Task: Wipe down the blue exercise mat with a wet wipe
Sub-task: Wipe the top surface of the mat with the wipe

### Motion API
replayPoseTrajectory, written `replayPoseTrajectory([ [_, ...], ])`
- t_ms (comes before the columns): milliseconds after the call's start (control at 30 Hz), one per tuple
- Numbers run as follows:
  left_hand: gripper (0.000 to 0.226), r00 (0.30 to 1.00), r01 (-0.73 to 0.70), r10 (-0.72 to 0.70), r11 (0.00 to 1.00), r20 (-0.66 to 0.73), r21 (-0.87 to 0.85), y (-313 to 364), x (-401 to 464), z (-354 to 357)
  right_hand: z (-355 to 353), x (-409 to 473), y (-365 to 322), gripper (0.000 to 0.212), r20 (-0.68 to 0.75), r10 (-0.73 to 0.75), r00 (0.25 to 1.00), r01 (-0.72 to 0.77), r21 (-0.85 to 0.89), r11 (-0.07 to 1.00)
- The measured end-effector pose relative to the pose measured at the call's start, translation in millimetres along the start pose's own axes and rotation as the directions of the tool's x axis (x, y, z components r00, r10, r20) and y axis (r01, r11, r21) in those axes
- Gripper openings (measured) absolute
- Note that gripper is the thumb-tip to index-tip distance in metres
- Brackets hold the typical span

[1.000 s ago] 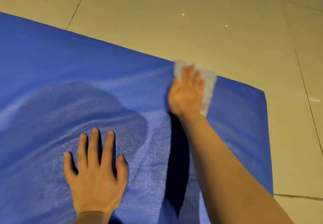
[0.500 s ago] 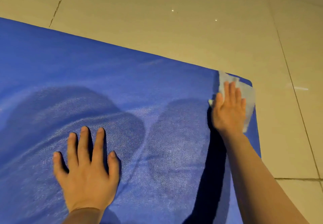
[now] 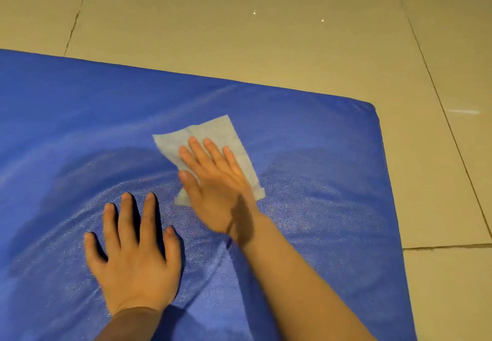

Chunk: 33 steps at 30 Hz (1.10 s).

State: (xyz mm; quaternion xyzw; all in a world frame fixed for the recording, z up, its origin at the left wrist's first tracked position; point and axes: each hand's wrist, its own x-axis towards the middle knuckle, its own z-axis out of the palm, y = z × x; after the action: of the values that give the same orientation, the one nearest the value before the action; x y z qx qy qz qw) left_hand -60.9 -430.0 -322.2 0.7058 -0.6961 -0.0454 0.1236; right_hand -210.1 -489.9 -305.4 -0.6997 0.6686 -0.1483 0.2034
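The right hand (image 3: 217, 190) presses a pale wet wipe (image 3: 213, 143) flat with straight fingers mid-mat, well inside the blue exercise mat's (image 3: 319, 154) far edge and rounded right corner, while the left hand (image 3: 133, 258) lies flat, fingers spread, beside it, beige tiled floor (image 3: 266, 34) beyond.

Mat (image 3: 319, 141) cut off left & bottom; wipe (image 3: 213, 133) partly hidden, maybe folded.

Glossy beige tiled floor (image 3: 266, 34) with dark grout lines, small light glints
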Motion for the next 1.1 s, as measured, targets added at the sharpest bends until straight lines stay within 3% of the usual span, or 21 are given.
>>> replayPoseTrajectory([
  [100,0.063,1.0,0.007,-0.006,1.0,0.012,-0.025,0,0,-1,-37,-24,80,0.071,-0.109,0.223,0.969,-0.233,-0.092,0.968],
  [200,0.063,1.0,0.004,-0.004,0.999,0.014,-0.045,1,-1,-1,-81,-68,156,0.077,-0.169,0.508,0.845,-0.529,-0.126,0.839],
  [367,0.063,0.999,0.021,-0.019,0.999,0.028,-0.045,2,-2,-1,-79,-95,162,0.076,-0.318,0.702,0.637,-0.747,-0.03,0.664],
  [433,0.063,0.999,0.028,-0.026,0.999,0.04,-0.038,3,-2,-1,-59,-84,133,0.082,-0.323,0.671,0.668,-0.715,-0.025,0.699],
  [533,0.064,0.999,0.032,-0.03,0.999,0.042,-0.037,3,-1,-1,-16,-64,56,0.073,-0.273,0.438,0.857,-0.466,-0.046,0.883],
  [600,0.063,0.999,0.028,-0.026,0.999,0.037,-0.029,2,-1,0,8,-56,8,0.067,-0.22,0.245,0.944,-0.27,-0.096,0.958],
  [700,0.063,0.999,0.027,-0.026,0.999,0.028,-0.033,2,-3,1,16,-58,2,0.057,-0.165,0.078,0.983,-0.094,-0.091,0.991],
  [800,0.064,0.999,0.027,-0.025,0.999,0.042,-0.041,1,-2,1,-6,-78,62,0.055,-0.214,0.224,0.951,-0.259,-0.154,0.954],
  [933,0.063,0.999,0.011,-0.01,0.999,0.045,-0.035,0,-2,1,-52,-134,142,0.065,-0.304,0.552,0.776,-0.62,-0.207,0.757],
  [1033,0.063,0.998,0.018,-0.015,0.999,0.061,-0.04,0,-2,-1,-61,-157,151,0.075,-0.31,0.7,0.643,-0.756,-0.111,0.645],
  [1100,0.064,0.997,0.02,-0.017,0.999,0.075,-0.034,-1,-3,-1,-50,-149,130,0.077,-0.328,0.721,0.611,-0.776,-0.069,0.626],
])
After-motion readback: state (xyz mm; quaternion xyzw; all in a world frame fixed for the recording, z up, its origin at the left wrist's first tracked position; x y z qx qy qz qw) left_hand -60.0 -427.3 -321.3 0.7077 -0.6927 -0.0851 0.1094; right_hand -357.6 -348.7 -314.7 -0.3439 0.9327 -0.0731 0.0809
